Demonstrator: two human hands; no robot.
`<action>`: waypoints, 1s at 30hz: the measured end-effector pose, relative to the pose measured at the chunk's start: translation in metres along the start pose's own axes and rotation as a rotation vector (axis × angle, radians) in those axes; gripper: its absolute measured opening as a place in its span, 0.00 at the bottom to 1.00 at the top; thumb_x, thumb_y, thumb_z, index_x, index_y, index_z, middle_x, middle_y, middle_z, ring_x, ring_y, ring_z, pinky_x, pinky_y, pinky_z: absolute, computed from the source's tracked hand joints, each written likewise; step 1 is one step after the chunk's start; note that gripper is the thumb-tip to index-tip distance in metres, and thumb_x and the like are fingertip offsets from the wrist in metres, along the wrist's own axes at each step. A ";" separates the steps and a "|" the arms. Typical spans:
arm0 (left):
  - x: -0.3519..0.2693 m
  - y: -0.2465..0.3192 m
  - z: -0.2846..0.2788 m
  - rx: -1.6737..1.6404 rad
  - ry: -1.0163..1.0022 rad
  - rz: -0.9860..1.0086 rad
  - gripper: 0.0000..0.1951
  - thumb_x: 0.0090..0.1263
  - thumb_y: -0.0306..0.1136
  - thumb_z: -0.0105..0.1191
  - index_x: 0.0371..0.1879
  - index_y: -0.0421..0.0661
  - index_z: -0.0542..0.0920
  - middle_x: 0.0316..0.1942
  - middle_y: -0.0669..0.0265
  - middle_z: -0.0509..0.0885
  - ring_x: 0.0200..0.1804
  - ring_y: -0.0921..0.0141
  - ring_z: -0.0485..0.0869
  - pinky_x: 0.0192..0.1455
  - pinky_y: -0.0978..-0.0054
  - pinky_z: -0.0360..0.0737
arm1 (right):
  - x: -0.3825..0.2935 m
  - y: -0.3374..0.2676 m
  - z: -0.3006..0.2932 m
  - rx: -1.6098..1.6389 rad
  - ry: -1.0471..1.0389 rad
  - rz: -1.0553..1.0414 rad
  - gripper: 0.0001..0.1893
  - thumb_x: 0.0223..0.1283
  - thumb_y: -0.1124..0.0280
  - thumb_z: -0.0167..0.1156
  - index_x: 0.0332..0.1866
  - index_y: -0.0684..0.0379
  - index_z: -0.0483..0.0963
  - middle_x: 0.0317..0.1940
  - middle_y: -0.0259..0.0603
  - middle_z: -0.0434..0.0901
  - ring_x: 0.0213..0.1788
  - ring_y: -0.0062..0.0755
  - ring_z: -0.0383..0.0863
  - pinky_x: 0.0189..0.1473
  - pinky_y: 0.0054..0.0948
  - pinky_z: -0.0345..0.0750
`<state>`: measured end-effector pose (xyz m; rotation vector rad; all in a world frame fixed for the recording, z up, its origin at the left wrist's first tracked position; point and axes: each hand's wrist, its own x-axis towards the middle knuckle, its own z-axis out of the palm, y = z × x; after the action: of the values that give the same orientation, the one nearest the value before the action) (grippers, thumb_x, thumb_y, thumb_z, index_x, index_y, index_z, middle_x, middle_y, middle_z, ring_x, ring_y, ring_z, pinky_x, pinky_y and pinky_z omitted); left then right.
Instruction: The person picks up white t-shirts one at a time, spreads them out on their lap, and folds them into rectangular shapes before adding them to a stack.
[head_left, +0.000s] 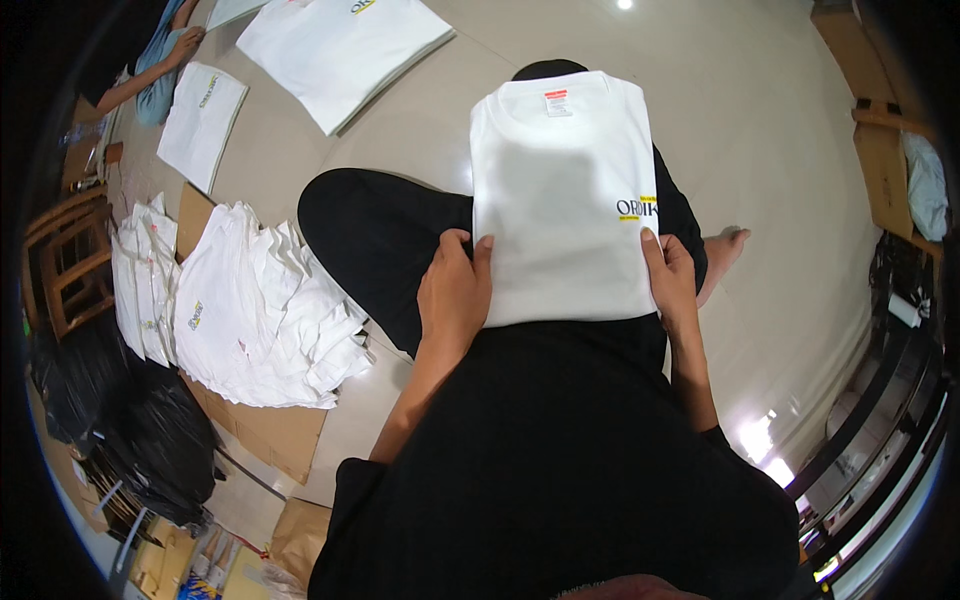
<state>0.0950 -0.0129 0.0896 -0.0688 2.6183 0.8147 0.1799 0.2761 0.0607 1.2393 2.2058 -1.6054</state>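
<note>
A white T-shirt (555, 262), folded into a neat rectangle, rests across my lap with its collar pointing away from me. A red and white label shows inside the neckline, and a printed logo sits near the right edge. My left hand (456, 289) grips the left side edge, thumb on top. On the opposite edge, just below the logo, my right hand (671, 274) pinches the cloth with its thumb above. The fingers under the fabric are partly hidden. My crossed legs in black trousers (375, 232) lie beneath the shirt.
Left of me, a loose heap of white T-shirts (247, 315) lies on flattened cardboard (262, 435), beside bagged shirts (142, 277). Folded white shirts (345, 52) lie ahead on the tiled floor. Another person's hand (186, 45) is at upper left. Black plastic bags (127, 420) stand lower left.
</note>
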 end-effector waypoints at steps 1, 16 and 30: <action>0.003 0.001 0.002 0.028 -0.028 0.020 0.18 0.85 0.46 0.50 0.49 0.39 0.74 0.41 0.44 0.87 0.44 0.45 0.87 0.47 0.47 0.81 | 0.000 -0.009 -0.003 0.023 -0.058 0.066 0.21 0.76 0.54 0.66 0.41 0.67 0.80 0.31 0.34 0.84 0.31 0.16 0.77 0.36 0.23 0.74; -0.009 -0.012 -0.024 -0.707 -0.355 -0.121 0.19 0.85 0.46 0.54 0.49 0.37 0.77 0.35 0.62 0.84 0.35 0.73 0.77 0.42 0.70 0.77 | -0.048 -0.098 -0.051 0.252 -0.246 -0.052 0.15 0.78 0.60 0.62 0.46 0.64 0.80 0.18 0.27 0.75 0.11 0.10 0.63 0.13 0.16 0.59; 0.151 -0.009 -0.227 -1.316 -0.212 -0.064 0.17 0.82 0.32 0.59 0.59 0.30 0.77 0.51 0.60 0.85 0.48 0.73 0.89 0.51 0.84 0.91 | 0.102 -0.370 0.071 0.251 -0.744 -0.497 0.16 0.78 0.55 0.62 0.40 0.58 0.77 0.22 0.27 0.74 0.19 0.14 0.64 0.24 0.19 0.63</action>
<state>-0.1232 -0.1357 0.1977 -0.3811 1.4688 2.1774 -0.1626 0.2376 0.2434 0.0281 1.9087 -2.1030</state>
